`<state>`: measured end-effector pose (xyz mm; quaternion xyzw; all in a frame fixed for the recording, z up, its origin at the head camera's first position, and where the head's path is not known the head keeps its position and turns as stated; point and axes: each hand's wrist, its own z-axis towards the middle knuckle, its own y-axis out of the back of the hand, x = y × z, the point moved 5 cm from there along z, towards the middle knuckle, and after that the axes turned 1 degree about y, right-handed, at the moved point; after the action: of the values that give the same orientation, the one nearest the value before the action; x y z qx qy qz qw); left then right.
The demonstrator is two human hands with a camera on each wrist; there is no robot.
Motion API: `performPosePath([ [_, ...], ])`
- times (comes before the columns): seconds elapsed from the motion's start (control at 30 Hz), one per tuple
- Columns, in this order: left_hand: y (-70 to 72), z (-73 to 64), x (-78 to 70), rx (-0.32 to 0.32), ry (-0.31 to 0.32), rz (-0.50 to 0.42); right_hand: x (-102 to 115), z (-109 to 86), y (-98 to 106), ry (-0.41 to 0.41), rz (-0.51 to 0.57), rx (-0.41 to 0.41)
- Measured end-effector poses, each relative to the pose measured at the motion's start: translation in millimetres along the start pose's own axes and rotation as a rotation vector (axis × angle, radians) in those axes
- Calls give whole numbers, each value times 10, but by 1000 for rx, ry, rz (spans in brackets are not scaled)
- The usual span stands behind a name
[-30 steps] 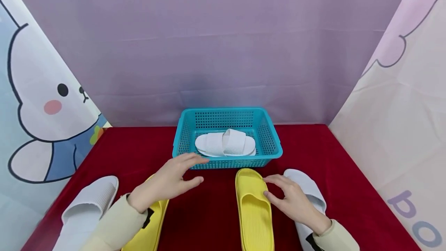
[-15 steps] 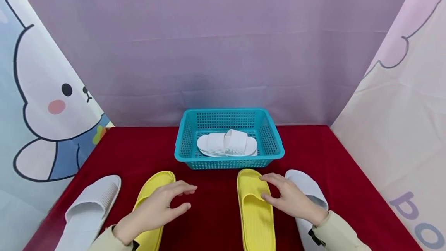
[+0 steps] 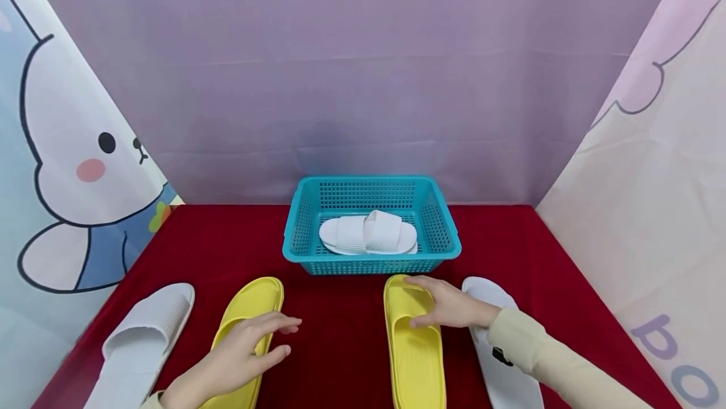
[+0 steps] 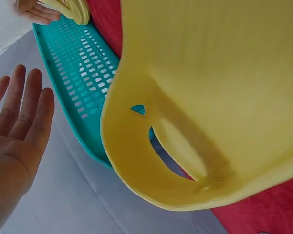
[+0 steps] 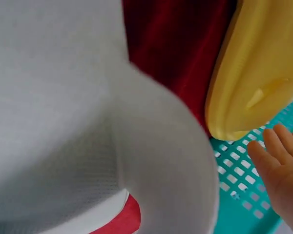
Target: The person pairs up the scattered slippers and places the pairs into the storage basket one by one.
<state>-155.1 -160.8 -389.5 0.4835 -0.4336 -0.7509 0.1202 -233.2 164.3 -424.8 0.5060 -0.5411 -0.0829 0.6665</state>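
Observation:
In the head view my right hand (image 3: pixel 447 302) hovers over the front of the right yellow slipper (image 3: pixel 418 358). Its fingers reach across the toe, and the thumb lies near the edge of the strap. The right wrist view shows those fingers (image 5: pixel 283 146) extended beside the same slipper (image 5: pixel 259 63). My left hand (image 3: pixel 241 349) is held above the left yellow slipper (image 3: pixel 258 299), hiding part of its strap, fingers loosely extended. That hand (image 4: pixel 19 131) looks relaxed in the left wrist view, with the yellow slipper (image 4: pixel 210 73) large in front. Neither hand holds anything.
A turquoise basket (image 3: pixel 371 266) at the back holds a pair of white slippers (image 3: pixel 382 232). One white slipper (image 3: pixel 150 327) lies at far left, another (image 3: pixel 490 292) right of the right yellow one. A red cloth (image 3: pixel 334 346) covers the table; curtains (image 3: pixel 368 69) stand behind.
My left hand has drawn back from near the basket, down and left, over the left yellow slipper. My right hand has shifted left, from the right yellow slipper's side to over its toe.

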Motion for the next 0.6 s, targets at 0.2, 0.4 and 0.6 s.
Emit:
performPosePath([
  [0.2, 11, -52, 73, 13, 63, -31, -73, 126, -66, -1, -33, 74],
  [0.4, 50, -91, 140, -28, 77, -20, -127, 162, -78, -38, -26, 92],
  [0.6, 134, -151, 271, -93, 82, 12, -147, 193, -99, -70, -23, 101],
])
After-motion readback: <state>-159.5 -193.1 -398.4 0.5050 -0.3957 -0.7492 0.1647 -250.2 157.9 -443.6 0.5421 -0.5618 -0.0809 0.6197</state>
